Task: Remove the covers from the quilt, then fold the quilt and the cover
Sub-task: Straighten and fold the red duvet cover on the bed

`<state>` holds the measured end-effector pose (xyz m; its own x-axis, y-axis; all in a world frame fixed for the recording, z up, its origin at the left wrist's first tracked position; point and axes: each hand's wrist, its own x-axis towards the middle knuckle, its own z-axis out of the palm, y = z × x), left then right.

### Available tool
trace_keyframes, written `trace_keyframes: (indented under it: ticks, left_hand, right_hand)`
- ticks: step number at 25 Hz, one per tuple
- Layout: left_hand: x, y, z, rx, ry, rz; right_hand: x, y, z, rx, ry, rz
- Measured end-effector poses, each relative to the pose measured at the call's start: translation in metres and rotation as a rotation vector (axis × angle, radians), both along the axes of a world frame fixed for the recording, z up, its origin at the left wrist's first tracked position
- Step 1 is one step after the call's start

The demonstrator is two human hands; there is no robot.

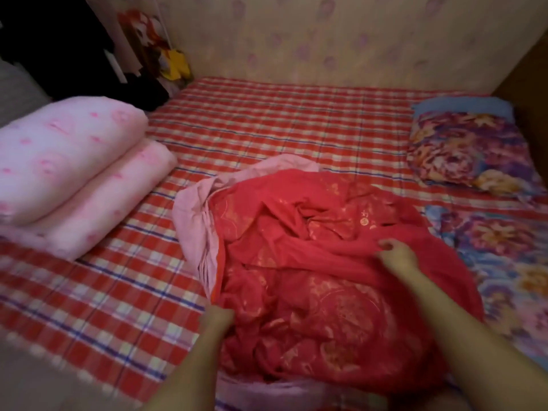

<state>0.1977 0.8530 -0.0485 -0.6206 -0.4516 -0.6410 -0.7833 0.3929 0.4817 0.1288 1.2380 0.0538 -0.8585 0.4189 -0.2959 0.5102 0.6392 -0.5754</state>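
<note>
A crumpled red cover [320, 277] with gold patterns and a pale pink lining [195, 203] lies heaped in the middle of the bed. A folded pink quilt [71, 173] sits at the left on the bed. My left hand [218, 320] grips the cover's near left edge, its fingers buried in the cloth. My right hand [396, 253] pinches a fold on top of the heap, toward the right.
The bed has a red checked sheet [267, 123]. A flowered pillow [462, 149] and a flowered blanket [504, 262] lie at the right. A patterned wall [326, 37] runs behind the bed. Toys and dark clothes [166, 60] stand in the far left corner.
</note>
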Motion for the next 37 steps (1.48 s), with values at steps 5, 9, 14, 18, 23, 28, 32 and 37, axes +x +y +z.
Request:
trace_keyframes:
  ticks: [5, 9, 14, 18, 23, 28, 32, 37]
  left_hand:
    - [-0.012, 0.019, -0.002, 0.120, 0.025, 0.057]
    - [0.014, 0.026, -0.027, 0.126, -0.045, 0.256]
    - [0.019, 0.024, 0.000, -0.092, -0.035, 0.526]
    - [-0.006, -0.010, -0.034, -0.076, -0.179, 0.281]
    - [-0.015, 0.007, 0.017, 0.660, 0.036, 0.508]
    - [-0.008, 0.019, 0.106, 1.265, 0.501, 0.482]
    - [0.005, 0.012, 0.169, 1.483, 0.531, 0.126]
    - [0.016, 0.013, 0.208, 1.201, 0.459, 0.166]
  right_hand:
    - [-0.033, -0.104, -0.040, 0.200, -0.053, 0.617]
    - [-0.019, -0.114, -0.083, 0.389, -0.279, 0.652]
    - [-0.010, -0.085, -0.055, 0.159, -0.537, 0.770]
    - [-0.010, -0.046, -0.003, -0.785, -0.353, 0.090]
    - [-0.071, 0.001, 0.031, -0.878, 0.268, -0.633]
    - [-0.052, -0.080, 0.043, -0.571, 0.439, 0.213]
    - [-0.004, -0.153, 0.070, -0.908, 0.079, 0.844]
    - [0.034, -0.166, 0.115, -1.028, 0.059, 0.905]
